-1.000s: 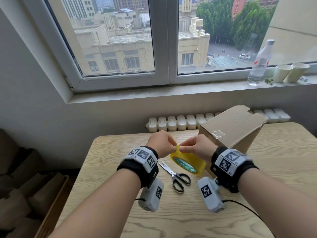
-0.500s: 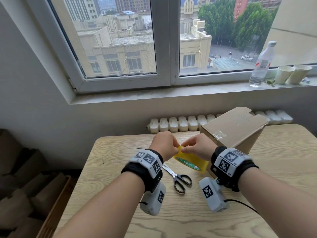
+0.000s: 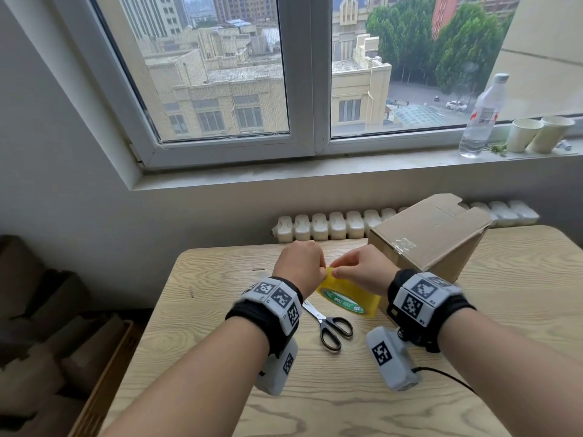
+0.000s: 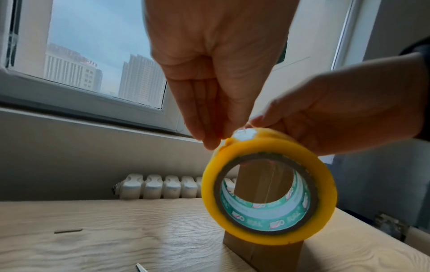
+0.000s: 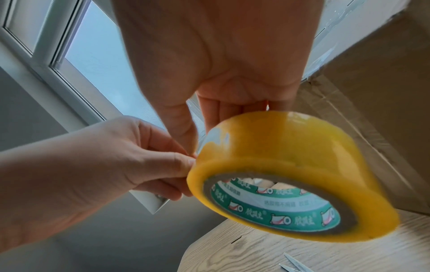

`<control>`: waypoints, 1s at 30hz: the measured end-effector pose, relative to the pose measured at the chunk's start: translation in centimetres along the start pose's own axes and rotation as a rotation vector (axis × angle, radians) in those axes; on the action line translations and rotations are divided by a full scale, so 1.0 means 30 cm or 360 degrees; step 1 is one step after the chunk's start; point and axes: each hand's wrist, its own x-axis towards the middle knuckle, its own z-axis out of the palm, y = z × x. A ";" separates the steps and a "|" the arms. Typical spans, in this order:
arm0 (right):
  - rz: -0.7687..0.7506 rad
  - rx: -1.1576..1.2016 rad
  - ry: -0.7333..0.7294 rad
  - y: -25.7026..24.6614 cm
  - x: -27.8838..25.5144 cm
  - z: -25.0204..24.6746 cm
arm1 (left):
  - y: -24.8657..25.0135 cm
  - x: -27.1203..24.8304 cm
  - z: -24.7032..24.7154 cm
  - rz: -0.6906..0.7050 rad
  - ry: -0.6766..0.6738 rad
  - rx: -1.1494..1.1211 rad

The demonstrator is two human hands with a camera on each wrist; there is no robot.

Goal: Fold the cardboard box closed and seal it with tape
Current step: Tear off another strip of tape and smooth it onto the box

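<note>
Closest in, on the table (image 3: 220, 310): scissors (image 3: 328, 326), blades toward the tape, lying just below the roll. Above the scissors, held clear of the wood, the yellow tape roll (image 3: 347, 299). Left hand (image 3: 299, 268) pinching at the roll's upper edge, fingertips (image 4: 209, 141) right on the tape end. Right hand (image 3: 362, 272) grasping the roll from the other side, thumb and fingers (image 5: 186, 143) curled round its rim. Just behind and right of the roll, the cardboard box (image 3: 432, 234), tipped on the table, flaps down. Beyond the box, a radiator (image 3: 328, 227); further off, a bottle (image 3: 481, 118) and two paper cups (image 3: 536, 134) on the windowsill.
</note>
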 end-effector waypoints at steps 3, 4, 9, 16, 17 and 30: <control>0.0007 -0.0015 -0.0027 -0.004 -0.006 -0.004 | -0.003 -0.008 0.003 0.0031 0.0008 0.0100; 0.0006 -0.0027 -0.0038 -0.004 -0.006 -0.005 | -0.003 -0.010 0.004 0.0041 0.0018 0.0126; -0.0057 -0.0092 -0.0033 -0.010 -0.014 -0.011 | 0.011 -0.006 0.007 0.0084 0.0001 0.0221; -0.0172 -0.0211 -0.0018 -0.033 -0.028 -0.010 | 0.010 0.012 0.006 0.0033 -0.0028 0.0279; -0.0170 -0.0209 -0.0022 -0.034 -0.027 -0.009 | 0.010 0.014 0.006 0.0028 -0.0028 0.0299; -0.0163 -0.0119 -0.0110 -0.009 -0.010 -0.007 | -0.036 0.011 0.003 0.0204 -0.0167 0.0033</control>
